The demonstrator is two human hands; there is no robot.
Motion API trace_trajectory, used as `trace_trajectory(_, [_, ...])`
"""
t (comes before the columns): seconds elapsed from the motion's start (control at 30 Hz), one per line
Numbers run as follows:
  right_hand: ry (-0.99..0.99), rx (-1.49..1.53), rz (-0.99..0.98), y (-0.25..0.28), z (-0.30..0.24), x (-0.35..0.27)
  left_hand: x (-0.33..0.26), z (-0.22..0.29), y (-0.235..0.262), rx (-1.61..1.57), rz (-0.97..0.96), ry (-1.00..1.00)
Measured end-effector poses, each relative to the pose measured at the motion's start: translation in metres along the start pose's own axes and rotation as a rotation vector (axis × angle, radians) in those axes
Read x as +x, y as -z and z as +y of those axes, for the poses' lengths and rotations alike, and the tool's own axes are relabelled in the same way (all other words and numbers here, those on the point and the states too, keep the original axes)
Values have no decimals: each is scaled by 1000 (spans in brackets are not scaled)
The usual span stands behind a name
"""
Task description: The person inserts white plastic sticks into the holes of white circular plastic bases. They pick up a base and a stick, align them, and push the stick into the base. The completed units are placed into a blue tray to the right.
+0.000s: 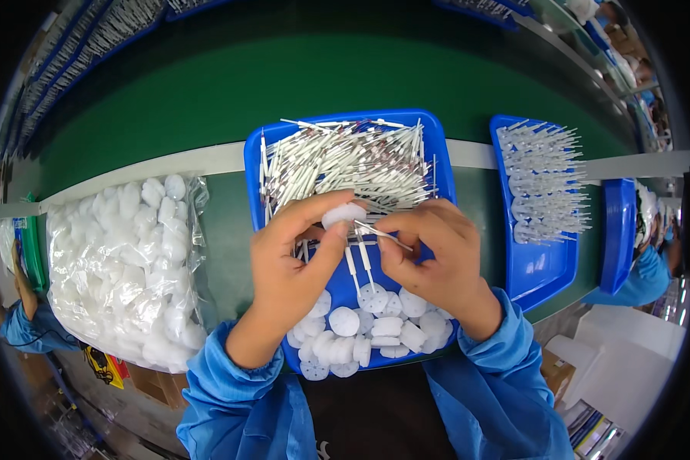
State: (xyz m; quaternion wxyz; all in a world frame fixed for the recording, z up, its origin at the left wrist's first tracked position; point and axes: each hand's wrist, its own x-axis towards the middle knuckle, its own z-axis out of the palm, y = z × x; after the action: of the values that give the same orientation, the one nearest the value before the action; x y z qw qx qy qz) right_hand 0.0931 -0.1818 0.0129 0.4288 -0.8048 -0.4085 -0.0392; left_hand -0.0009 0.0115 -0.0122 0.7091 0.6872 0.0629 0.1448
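Observation:
My left hand pinches a round white disc between thumb and fingers. Slim white rods hang from the disc's underside. In my right hand, thumb and fingertips grip another thin white rod, its tip at the disc's edge; whether it is inside a hole I cannot tell. Both hands are above a blue tray. Its far part holds a heap of thin white rods with dark ends. White discs with small holes are piled in its near part, closest to my body.
A clear bag full of white discs lies to the left. On the right, a blue tray carries rows of discs with rods. More loaded trays stand far left. Other people's blue sleeves show at both sides.

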Motion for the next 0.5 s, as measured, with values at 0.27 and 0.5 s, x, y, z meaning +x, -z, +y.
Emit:
trace_trajectory(0.27, [-77, 80, 34, 3, 0, -3, 1, 6, -2, -63, 66, 0])
trace_trajectory(0.5, [-224, 194, 36, 2, -3, -8, 2, 6, 2, 87, 8, -39])
